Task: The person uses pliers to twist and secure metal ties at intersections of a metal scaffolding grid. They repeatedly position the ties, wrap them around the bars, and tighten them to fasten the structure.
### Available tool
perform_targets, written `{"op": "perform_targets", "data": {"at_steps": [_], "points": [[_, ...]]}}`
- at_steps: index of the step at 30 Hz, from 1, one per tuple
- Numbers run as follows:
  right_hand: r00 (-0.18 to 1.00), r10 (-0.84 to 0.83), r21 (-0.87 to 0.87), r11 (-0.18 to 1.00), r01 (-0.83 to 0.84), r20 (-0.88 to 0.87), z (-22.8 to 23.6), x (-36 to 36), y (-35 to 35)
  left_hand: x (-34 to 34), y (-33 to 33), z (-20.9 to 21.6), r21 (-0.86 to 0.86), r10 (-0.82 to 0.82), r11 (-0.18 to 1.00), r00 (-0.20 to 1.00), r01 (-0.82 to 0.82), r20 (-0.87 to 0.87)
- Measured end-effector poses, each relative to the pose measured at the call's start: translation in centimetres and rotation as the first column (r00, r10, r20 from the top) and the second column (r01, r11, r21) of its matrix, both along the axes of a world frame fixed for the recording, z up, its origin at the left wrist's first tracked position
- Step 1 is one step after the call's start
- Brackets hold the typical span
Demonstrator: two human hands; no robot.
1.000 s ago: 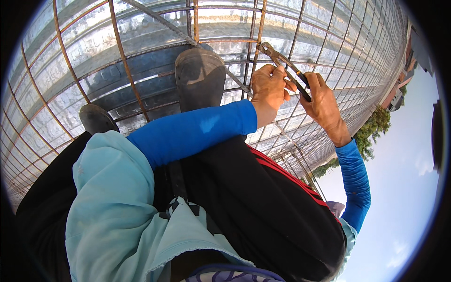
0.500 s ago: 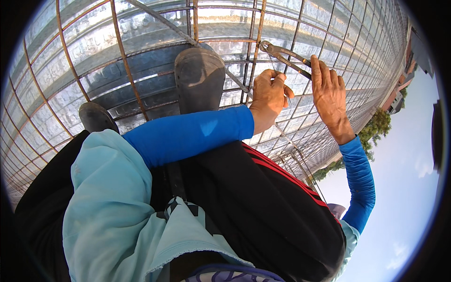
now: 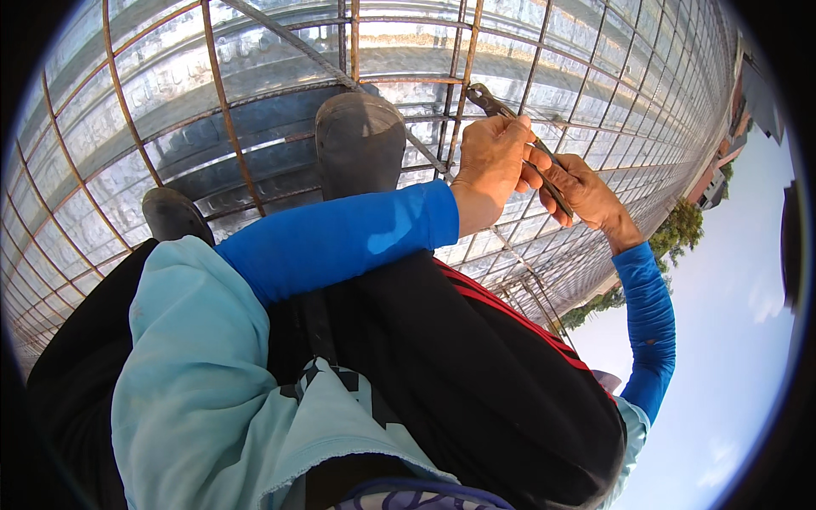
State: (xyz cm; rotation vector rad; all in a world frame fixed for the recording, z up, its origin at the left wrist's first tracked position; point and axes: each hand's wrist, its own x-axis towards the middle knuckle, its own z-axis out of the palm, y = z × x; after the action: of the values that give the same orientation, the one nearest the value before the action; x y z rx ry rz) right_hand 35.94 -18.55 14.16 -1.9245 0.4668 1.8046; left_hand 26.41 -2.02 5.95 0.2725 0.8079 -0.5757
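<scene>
My right hand (image 3: 586, 194) is closed around the handles of dark end-cutting pincers (image 3: 552, 194). Their jaws point up and left, close to a crossing of rusty bars in the steel mesh (image 3: 467, 49). Left of the handles, my left hand (image 3: 493, 157) is closed, thumb against fingers, beside the pincers. A thin tie wire showed in those fingers a moment ago; now the hand mostly hides it. Whether the jaws grip anything is too small to tell.
Beneath the mesh lies ribbed, shiny metal decking (image 3: 280, 110). My dark shoes (image 3: 361, 140) rest on the mesh. A thicker ribbed bar (image 3: 302, 42) crosses it diagonally. At the right are the deck's edge, trees (image 3: 680, 229), buildings and sky.
My right hand has dropped lower and its outstretched fingers have wrapped round the pincer handles. The handles have swung downward and drawn together. My left hand has shifted slightly up and right, against the pincers.
</scene>
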Motion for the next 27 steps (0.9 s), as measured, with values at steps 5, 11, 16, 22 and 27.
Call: {"op": "perform_targets", "data": {"at_steps": [5, 11, 16, 22, 27], "points": [[0.821, -0.494, 0.03, 0.852, 0.523, -0.286, -0.1, -2.9, -1.8, -1.7, 0.1, 0.3, 0.106, -0.057, 0.992, 0.99, 0.07, -0.126], [0.713, -0.651, 0.118, 0.711, 0.693, -0.261, 1.6, -7.1, -2.8, -5.8, -2.4, -2.6, 0.502, -0.087, 0.865, 0.986, 0.003, 0.143], [0.565, -0.747, 0.203, 0.528, 0.825, -0.352, 1.6, -9.6, -1.8, -2.8, 1.8, -2.5, 0.233, -0.011, 0.97, 0.949, -0.067, 0.316], [0.305, -0.813, 0.246, 0.205, 0.947, -0.496, -0.1, -11.9, -1.6, -1.4, 2.3, -4.4, -0.066, 0.005, 0.998, 0.908, 0.025, 0.418], [0.498, -0.766, 0.342, 0.378, 0.86, -0.406, 1.0, -11.6, 0.4, -1.6, 1.7, -5.7, 0.205, -0.06, 0.977, 0.858, -0.054, 0.51]]}}
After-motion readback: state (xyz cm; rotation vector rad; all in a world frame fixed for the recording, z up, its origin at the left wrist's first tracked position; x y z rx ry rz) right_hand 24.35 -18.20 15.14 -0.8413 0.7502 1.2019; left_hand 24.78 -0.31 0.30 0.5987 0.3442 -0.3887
